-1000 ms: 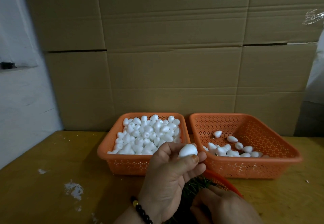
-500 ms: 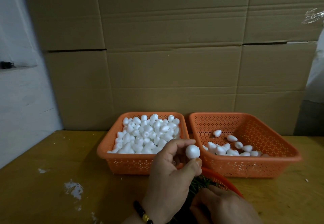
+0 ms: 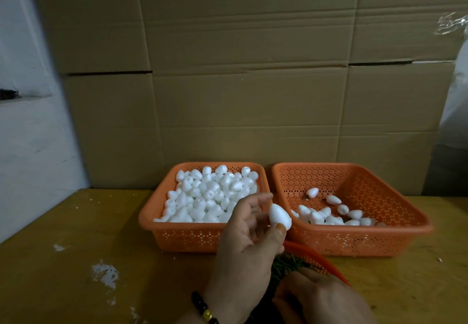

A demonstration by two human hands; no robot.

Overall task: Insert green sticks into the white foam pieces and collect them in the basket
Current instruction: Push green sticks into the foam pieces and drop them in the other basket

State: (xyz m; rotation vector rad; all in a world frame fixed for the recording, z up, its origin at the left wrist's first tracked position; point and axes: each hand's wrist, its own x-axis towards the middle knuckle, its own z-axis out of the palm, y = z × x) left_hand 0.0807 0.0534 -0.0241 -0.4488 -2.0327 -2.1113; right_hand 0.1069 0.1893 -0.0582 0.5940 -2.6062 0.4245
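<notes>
Cardboard wall (image 3: 248, 75) fills the background, flattened boxes stacked behind the work area. White wall (image 3: 27, 133) to the left of it. Yellow-brown table (image 3: 83, 268) below, with white paint-like smears on its left part.

Two orange perforated baskets sit side by side at the table's far edge, just beside each other. Left basket (image 3: 182, 237) is heaped with plain white foam pieces (image 3: 207, 194). Right basket (image 3: 359, 240) holds only a scatter of finished foam pieces (image 3: 326, 216) along its near floor; bits of green show at a few of them.

A third, round orange basket (image 3: 319, 260) lies nearer the person, mostly hidden by the hands; green sticks (image 3: 286, 264) show inside it.

Left hand (image 3: 248, 245) is raised in front of the gap between the two far baskets, fingers loosely curled, pinching a single white foam piece (image 3: 279, 216) between thumb and fingertips. The piece is egg-shaped and held clear of both baskets. A dark beaded bracelet (image 3: 203, 308) with one gold bead circles the left wrist.

Right hand (image 3: 321, 298) is low at the near edge, back toward the camera, fingers curled down into the green sticks; whether it actually has one in its grasp cannot be told.
</notes>
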